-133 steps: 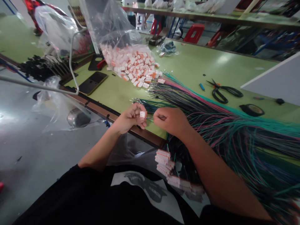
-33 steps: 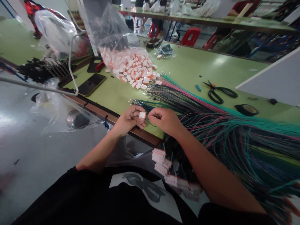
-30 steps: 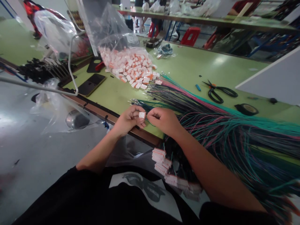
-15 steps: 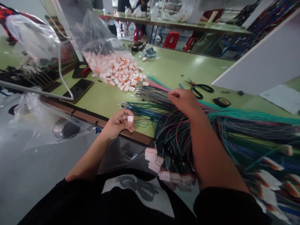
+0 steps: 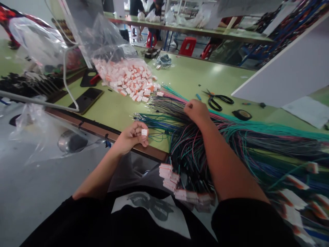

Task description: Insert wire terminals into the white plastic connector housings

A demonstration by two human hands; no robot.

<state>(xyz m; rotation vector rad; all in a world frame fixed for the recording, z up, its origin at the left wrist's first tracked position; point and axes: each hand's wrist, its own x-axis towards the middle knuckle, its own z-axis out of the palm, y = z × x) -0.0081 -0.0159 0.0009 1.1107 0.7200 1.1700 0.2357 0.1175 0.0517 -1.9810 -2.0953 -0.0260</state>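
Near the table's front edge, my left hand (image 5: 132, 138) pinches a white-and-orange connector (image 5: 144, 132), from which a few thin wires run right. My right hand (image 5: 197, 110) is closed over the bundle of grey and pink wires (image 5: 171, 103); whatever its fingers hold is too small to make out. Blue and green wires (image 5: 154, 120) with bare metal ends lie between the two hands. Behind them, a heap of loose white-and-orange connectors (image 5: 135, 79) spills from a clear plastic bag (image 5: 110, 37). Finished-looking stacks of connectors (image 5: 167, 171) hang off the front edge on dark wires.
Black-handled scissors (image 5: 218, 99) and a roll of black tape (image 5: 242, 114) lie beyond my right arm. A phone (image 5: 87, 99) rests at the left, behind a white metal bar (image 5: 65, 68). A pale panel (image 5: 288, 65) stands at the right. People are at a far table.
My right hand has shifted slightly left and down, with its fingers curled more tightly. My left hand keeps the connector in nearly the same place.
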